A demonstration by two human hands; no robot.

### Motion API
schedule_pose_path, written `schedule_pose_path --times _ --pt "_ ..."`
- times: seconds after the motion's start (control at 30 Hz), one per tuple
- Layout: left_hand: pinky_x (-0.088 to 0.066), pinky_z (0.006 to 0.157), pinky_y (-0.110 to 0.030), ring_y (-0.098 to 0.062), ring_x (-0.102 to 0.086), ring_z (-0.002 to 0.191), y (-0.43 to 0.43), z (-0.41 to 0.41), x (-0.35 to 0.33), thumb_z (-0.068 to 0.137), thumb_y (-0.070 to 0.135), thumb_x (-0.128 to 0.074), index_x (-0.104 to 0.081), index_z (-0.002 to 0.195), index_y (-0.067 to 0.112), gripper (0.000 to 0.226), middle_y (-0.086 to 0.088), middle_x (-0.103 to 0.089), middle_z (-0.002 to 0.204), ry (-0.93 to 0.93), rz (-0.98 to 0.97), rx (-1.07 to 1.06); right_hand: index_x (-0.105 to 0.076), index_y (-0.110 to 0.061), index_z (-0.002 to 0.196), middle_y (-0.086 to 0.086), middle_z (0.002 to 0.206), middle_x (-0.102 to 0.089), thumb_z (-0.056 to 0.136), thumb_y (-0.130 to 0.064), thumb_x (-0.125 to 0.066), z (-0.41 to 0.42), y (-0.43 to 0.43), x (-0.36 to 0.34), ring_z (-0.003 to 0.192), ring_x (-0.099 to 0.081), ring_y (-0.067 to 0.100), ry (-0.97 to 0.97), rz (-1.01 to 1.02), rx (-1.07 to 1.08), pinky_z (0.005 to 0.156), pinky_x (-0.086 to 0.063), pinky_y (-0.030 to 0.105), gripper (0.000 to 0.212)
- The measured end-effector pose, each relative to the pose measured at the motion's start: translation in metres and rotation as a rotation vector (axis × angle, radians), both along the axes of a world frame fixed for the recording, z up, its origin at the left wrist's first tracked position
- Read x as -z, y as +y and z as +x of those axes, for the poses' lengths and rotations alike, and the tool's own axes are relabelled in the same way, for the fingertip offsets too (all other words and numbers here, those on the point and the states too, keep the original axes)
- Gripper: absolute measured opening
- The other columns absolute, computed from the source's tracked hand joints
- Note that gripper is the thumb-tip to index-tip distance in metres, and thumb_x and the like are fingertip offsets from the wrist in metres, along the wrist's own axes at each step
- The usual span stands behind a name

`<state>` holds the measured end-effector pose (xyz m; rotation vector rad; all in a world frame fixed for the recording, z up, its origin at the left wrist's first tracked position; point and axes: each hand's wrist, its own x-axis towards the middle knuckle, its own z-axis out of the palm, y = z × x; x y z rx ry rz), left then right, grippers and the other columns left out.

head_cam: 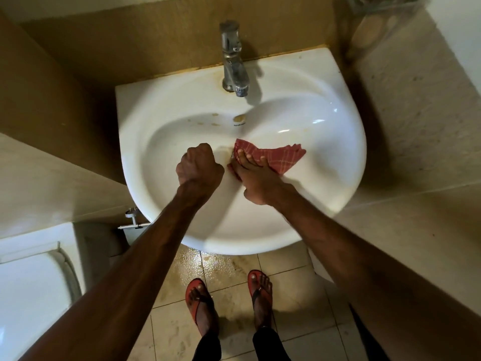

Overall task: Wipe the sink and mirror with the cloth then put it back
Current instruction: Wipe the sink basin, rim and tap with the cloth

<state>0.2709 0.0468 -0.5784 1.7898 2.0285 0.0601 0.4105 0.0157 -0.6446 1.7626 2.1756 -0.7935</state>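
Where the white sink (338,142) dips to its centre, one red checked cloth (281,158), lying on the bowl, pressed under the straight fingers of the right hand (256,178). Left hand (199,166): curled into a fist just beside, nothing visibly held. Chrome tap (234,63) at the back rim.

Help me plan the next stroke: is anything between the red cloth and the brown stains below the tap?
Nothing visible: bare white ceramic sink lies between the red checked cloth under the right hand and the brown stains.
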Motion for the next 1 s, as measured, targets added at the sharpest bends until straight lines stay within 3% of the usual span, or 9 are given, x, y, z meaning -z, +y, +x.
schedule_pose_path --times 0.1,0.17,0.2,0.33,0.47,0.63,0.8,0.9,1.0 --pt "-0.048 0.090 -0.036 -0.038 -0.062 0.109 -0.002 0.001 0.002 0.084 0.004 -0.051 -0.063 0.118 0.009 0.037 -0.013 -0.064 0.119 0.015 -0.005 0.013 -0.005 -0.025 0.165 0.000 0.173 0.000 0.094 0.005 -0.048 0.026 0.000 -0.018 0.159 -0.013 0.018 0.159 -0.079 -0.005 0.127 -0.015 0.041 0.089" --pt "-0.048 0.091 -0.036 -0.038 -0.061 0.110 -0.004 0.006 0.003 0.084 0.005 -0.052 -0.063 0.119 0.010 0.037 -0.013 -0.064 0.119 0.017 -0.027 0.015 -0.016 -0.027 0.164 0.005 0.166 -0.032 0.093 0.009 -0.048 0.040 -0.001 -0.031 0.131 -0.050 0.018 0.230 -0.134 -0.033 0.092 -0.050 0.018 0.086" --pt "-0.048 0.091 -0.037 -0.038 -0.061 0.111 -0.006 0.010 0.004 0.084 0.006 -0.052 -0.063 0.120 0.010 0.037 -0.013 -0.063 0.120 0.012 -0.036 0.021 -0.021 -0.028 0.163 0.005 0.158 -0.044 0.093 0.009 -0.050 0.047 -0.002 -0.033 0.119 -0.056 0.019 0.260 -0.145 -0.046 0.073 -0.049 0.011 0.084" --pt "-0.048 0.094 -0.038 -0.038 -0.061 0.113 -0.013 0.026 0.005 0.089 0.013 -0.053 -0.062 0.122 0.011 0.034 -0.013 -0.063 0.122 -0.016 -0.043 0.045 -0.047 -0.020 0.151 0.008 0.136 -0.064 0.082 0.003 -0.068 0.071 -0.006 -0.031 0.119 -0.063 0.031 0.206 0.102 -0.167 0.095 -0.054 0.044 0.076" --pt "-0.048 0.095 -0.040 -0.036 -0.060 0.114 -0.012 0.031 0.005 0.092 0.017 -0.050 -0.062 0.122 0.010 0.032 -0.012 -0.063 0.123 -0.025 -0.032 0.050 -0.061 -0.027 0.139 0.012 0.160 -0.042 0.083 -0.026 -0.070 0.078 -0.011 -0.008 0.142 -0.043 0.040 -0.133 0.332 -0.124 0.114 -0.032 0.058 0.056" --pt "-0.049 0.090 -0.039 -0.038 -0.062 0.111 -0.008 0.026 0.006 0.093 0.022 -0.050 -0.062 0.115 0.010 0.028 -0.014 -0.065 0.119 0.008 -0.019 0.051 -0.028 -0.019 0.162 0.002 0.173 -0.008 0.101 -0.022 -0.047 0.017 -0.011 0.000 0.159 -0.005 0.031 -0.002 0.234 -0.012 0.126 -0.008 0.050 0.063" --pt "-0.051 0.084 -0.037 -0.036 -0.063 0.107 -0.002 0.012 0.005 0.088 0.020 -0.051 -0.067 0.115 0.017 0.031 -0.011 -0.068 0.114 0.068 0.023 0.069 -0.045 -0.010 0.153 0.009 0.163 -0.039 0.099 -0.032 -0.027 -0.029 -0.010 0.011 0.151 -0.036 0.036 0.294 0.348 -0.018 0.119 -0.036 0.054 0.061" --pt "-0.050 0.084 -0.037 -0.037 -0.063 0.107 0.001 0.001 0.007 0.092 0.023 -0.048 -0.068 0.112 0.016 0.029 -0.011 -0.069 0.113 0.051 0.039 0.041 -0.021 -0.019 0.163 -0.001 0.172 -0.014 0.107 -0.021 -0.039 -0.023 0.002 -0.003 0.158 -0.018 0.027 0.103 0.260 -0.032 0.125 -0.029 0.044 0.059" --pt "-0.049 0.091 -0.037 -0.036 -0.061 0.110 0.000 -0.003 0.007 0.089 0.014 -0.049 -0.066 0.115 0.014 0.030 -0.011 -0.066 0.117 0.024 0.045 0.007 -0.036 -0.018 0.157 0.000 0.170 -0.023 0.105 -0.012 -0.042 -0.004 0.006 -0.009 0.153 -0.031 0.029 -0.110 0.270 0.019 0.112 -0.045 0.046 0.053"
